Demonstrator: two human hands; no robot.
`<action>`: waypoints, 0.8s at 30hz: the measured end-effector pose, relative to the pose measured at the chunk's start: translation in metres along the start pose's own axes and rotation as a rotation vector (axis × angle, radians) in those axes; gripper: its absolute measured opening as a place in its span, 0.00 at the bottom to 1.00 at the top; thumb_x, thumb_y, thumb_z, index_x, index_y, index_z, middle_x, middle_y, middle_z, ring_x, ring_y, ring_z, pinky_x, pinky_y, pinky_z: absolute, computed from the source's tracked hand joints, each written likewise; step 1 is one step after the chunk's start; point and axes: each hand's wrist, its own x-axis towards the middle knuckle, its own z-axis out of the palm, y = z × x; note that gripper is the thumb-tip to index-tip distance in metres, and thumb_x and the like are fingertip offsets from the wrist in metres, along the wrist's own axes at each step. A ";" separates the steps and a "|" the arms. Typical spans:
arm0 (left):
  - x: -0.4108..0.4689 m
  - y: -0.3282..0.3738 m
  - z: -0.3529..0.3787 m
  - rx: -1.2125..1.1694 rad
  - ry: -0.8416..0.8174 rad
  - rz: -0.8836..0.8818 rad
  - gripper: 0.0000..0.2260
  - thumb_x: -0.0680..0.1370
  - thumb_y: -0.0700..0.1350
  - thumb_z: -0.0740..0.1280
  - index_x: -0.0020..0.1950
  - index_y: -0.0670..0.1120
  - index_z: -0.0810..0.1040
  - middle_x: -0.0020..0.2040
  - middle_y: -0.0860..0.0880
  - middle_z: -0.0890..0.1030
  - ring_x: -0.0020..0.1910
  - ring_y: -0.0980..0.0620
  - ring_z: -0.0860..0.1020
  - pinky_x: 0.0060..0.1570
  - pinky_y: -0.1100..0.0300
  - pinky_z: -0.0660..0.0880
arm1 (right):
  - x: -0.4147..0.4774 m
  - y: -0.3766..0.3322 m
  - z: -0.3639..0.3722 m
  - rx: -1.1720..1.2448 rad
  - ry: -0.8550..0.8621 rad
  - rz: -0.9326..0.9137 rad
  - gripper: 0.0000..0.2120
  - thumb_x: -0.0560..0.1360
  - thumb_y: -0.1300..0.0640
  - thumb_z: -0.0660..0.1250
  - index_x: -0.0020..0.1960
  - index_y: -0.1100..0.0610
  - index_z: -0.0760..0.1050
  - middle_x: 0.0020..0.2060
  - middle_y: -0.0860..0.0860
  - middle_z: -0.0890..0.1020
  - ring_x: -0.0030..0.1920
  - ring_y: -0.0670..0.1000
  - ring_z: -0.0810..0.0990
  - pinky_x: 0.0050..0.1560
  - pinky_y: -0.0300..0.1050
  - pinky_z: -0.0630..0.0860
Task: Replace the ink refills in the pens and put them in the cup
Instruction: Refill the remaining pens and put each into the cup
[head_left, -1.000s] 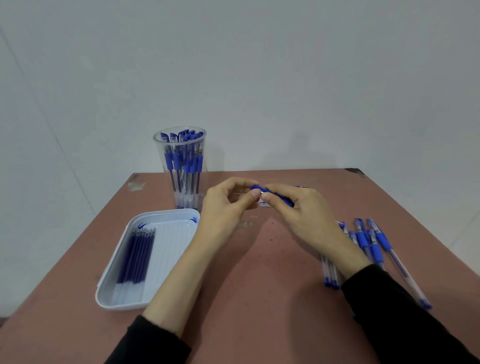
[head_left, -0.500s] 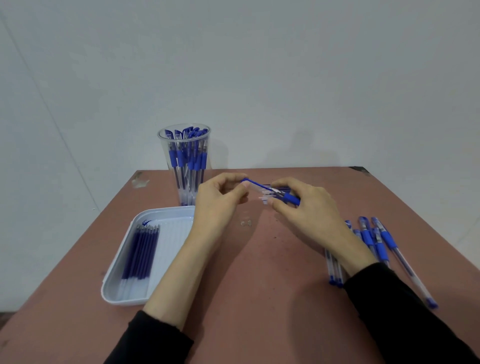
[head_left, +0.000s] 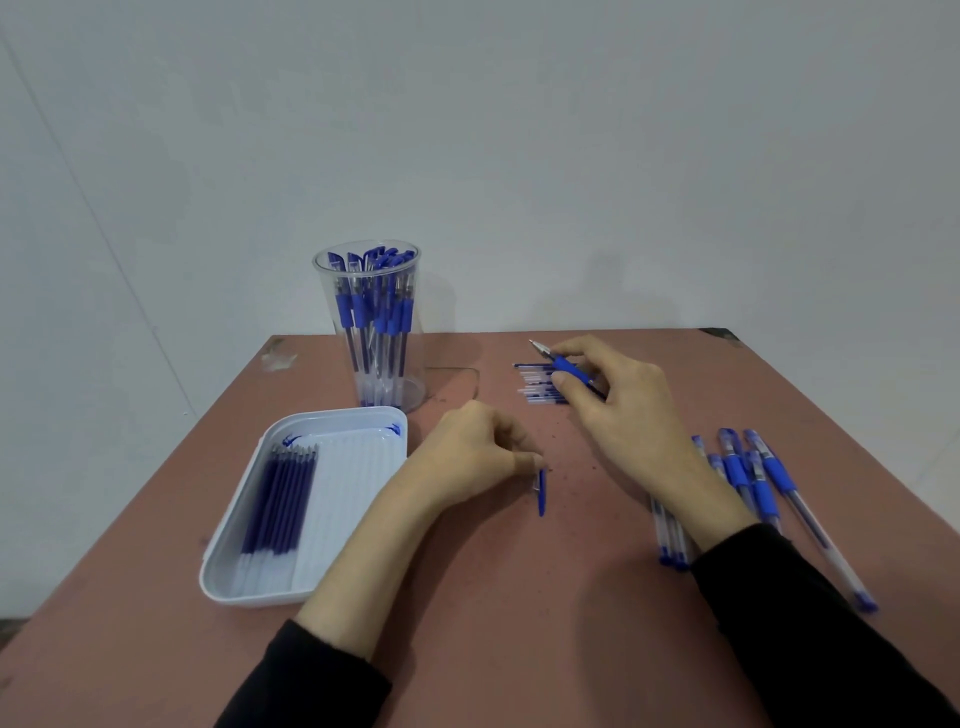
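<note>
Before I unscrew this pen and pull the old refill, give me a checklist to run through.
1. Cap off the pen in the right hand: ok, its metal tip is bare.
2. Left hand free to twist: not ok, it pinches the blue cap.
3. Fresh refills ready in the tray: ok, a row lies along its left side.
4. Room in the cup: cannot tell, it looks crowded.
5. More to do afterwards: ok, several loose pens lie by the right forearm.
</note>
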 end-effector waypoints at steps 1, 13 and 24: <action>-0.001 0.000 0.000 0.017 -0.018 0.013 0.03 0.73 0.46 0.72 0.44 0.49 0.85 0.37 0.53 0.83 0.32 0.64 0.75 0.42 0.69 0.72 | 0.000 -0.001 0.000 0.005 0.007 -0.012 0.10 0.76 0.58 0.66 0.57 0.52 0.79 0.43 0.48 0.84 0.42 0.48 0.80 0.46 0.43 0.75; -0.002 0.014 -0.012 -0.980 0.096 0.149 0.10 0.79 0.42 0.62 0.57 0.43 0.79 0.51 0.48 0.84 0.51 0.55 0.81 0.51 0.64 0.77 | -0.001 -0.017 -0.009 0.928 -0.474 0.527 0.17 0.79 0.54 0.58 0.39 0.55 0.82 0.27 0.53 0.72 0.21 0.45 0.61 0.21 0.36 0.56; -0.001 0.016 -0.010 -1.076 0.262 0.127 0.12 0.66 0.46 0.72 0.44 0.41 0.78 0.41 0.46 0.83 0.43 0.51 0.81 0.56 0.56 0.77 | -0.004 -0.017 -0.001 0.830 -0.355 0.381 0.06 0.77 0.59 0.66 0.48 0.61 0.79 0.30 0.54 0.75 0.24 0.48 0.63 0.29 0.43 0.56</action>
